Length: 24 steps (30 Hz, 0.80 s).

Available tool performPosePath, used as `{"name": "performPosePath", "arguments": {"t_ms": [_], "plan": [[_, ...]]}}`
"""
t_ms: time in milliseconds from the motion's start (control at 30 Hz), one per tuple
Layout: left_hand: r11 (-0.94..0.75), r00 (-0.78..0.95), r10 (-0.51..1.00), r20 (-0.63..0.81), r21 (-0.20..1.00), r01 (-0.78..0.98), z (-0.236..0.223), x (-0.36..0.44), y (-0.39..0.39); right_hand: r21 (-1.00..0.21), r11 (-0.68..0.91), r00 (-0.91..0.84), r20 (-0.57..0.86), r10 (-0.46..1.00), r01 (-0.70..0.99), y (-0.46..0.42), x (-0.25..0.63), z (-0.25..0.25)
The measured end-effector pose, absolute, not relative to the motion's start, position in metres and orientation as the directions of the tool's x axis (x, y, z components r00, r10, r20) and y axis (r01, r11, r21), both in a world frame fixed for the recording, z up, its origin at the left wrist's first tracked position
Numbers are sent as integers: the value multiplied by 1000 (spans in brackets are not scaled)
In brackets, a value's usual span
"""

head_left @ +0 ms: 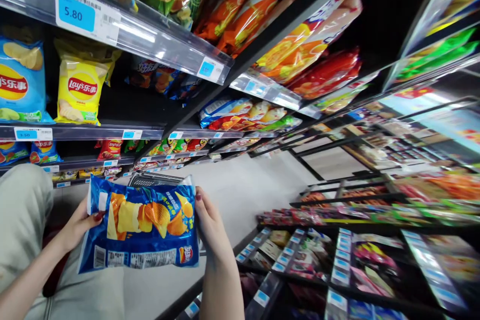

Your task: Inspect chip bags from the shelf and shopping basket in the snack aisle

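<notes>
We saw a yellow chip bag (80,89) standing upright on a shelf (86,132) at the left, beside a light blue chip bag (20,82) near the shelf's left end. A price tag (87,14) reading 5.80 hung on the shelf edge above them. Orange snack bags (296,52) filled the upper shelves. A wire basket (152,179) sat on the floor (247,190).

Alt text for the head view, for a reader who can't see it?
Both hands, left hand and right hand, hold a blue chip bag sideways by its ends in a shop aisle. Snack shelves with price tags rise at left; lower racks sit at right.
</notes>
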<state>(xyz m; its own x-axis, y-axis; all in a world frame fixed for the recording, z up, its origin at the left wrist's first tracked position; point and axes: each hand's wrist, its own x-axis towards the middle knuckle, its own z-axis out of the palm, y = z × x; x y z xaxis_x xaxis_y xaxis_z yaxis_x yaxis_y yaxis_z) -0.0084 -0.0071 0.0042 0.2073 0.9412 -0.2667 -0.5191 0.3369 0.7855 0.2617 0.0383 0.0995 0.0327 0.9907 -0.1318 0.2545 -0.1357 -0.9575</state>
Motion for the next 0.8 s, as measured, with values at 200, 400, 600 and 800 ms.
{"name": "performPosePath", "arguments": {"t_ms": [200, 400, 600, 800], "plan": [[23, 31, 999, -15, 961, -276, 8, -5, -5, -963, -152, 103, -131, 986, 223, 43, 258, 93], [-223, -138, 967, 215, 973, -52, 10, -9, -3, -949, -65, 169, -13, 986, 308, 39, 261, 89], [-93, 27, 995, 98, 984, -155, 19, -25, 8, -938, -14, 107, 25, 994, 345, 48, 267, 81], [-181, -49, 983, 177, 979, -91, 27, -28, 1, -937, -105, 131, -65, 989, 332, 60, 272, 75]]}}
